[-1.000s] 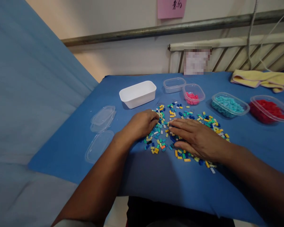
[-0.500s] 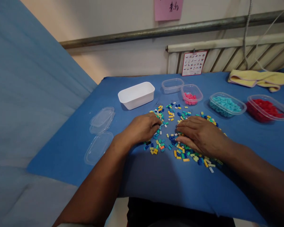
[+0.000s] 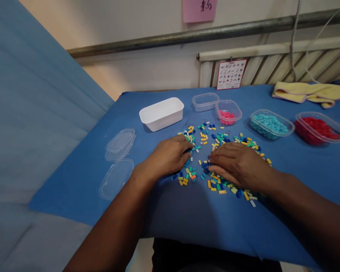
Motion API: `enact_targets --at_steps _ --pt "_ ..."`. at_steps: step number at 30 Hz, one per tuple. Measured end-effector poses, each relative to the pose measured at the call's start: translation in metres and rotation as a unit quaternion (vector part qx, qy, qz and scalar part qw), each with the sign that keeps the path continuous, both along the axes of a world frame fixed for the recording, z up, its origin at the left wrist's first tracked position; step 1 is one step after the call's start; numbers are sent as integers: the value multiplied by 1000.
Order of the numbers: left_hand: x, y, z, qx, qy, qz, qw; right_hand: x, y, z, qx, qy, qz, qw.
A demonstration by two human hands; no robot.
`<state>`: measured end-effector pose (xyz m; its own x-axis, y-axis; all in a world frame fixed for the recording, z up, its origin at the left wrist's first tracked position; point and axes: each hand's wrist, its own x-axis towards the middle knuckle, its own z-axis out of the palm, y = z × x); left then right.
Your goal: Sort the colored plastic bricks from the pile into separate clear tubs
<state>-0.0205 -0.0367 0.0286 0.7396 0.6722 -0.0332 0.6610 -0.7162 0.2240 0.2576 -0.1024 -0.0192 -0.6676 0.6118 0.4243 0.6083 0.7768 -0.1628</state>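
Observation:
Small toy building bricks [image 3: 185,181] in yellow, blue, teal, green and white lie scattered in two loose groups on the blue cloth. My left hand [image 3: 171,154] rests on the left group, palm down. Its fingers curl inward with the thumb close by, and whatever is under the fingertips is hidden. Over the right group, my right hand [image 3: 238,164] lies palm down with its fingers stretched out across the bricks, covering many of them. A narrow strip of cloth with a few stray bricks separates the hands.
Behind the bricks stand a white tub [image 3: 163,122], a clear container [image 3: 205,107], and containers of pink bricks [image 3: 226,118], turquoise bricks [image 3: 270,124] and red bricks [image 3: 319,130]. Clear lids [image 3: 117,177] lie at left. A yellow cloth [image 3: 308,92] sits at back right.
My right hand has shifted very slightly toward me over the bricks. The left hand stays almost in place, and the whole view has moved a little.

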Motion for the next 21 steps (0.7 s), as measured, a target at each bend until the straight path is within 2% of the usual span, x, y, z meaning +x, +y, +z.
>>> enact_targets --at_steps 5,12,21 --pt "2 -3 2 2 19 28 999 -1 -1 0 -14 9 3 1000" --pt "5 -3 -3 -20 -4 -7 1000 -2 -2 1 -17 22 3 1000" --pt "5 -5 1 8 12 -14 1000 -3 -3 3 -6 8 7 1000"
